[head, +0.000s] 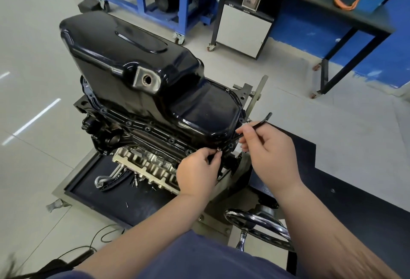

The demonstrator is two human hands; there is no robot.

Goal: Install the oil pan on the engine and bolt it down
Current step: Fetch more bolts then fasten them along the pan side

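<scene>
A glossy black oil pan (142,74) sits upside-up on the inverted engine block (153,165), its flange lined with several bolts. My left hand (199,172) pinches a small bolt (219,150) at the flange's near corner. My right hand (270,152) holds a thin black L-shaped hex key (259,124), its lower end pointing down toward that same corner. A silver drain-plug boss (146,80) shows on the pan's side.
The engine stands on a stand with a black tray (111,192) holding loose small bolts and a chrome part. A black handwheel (259,227) sits near my body. Blue carts and a workbench (332,12) with orange cables stand behind.
</scene>
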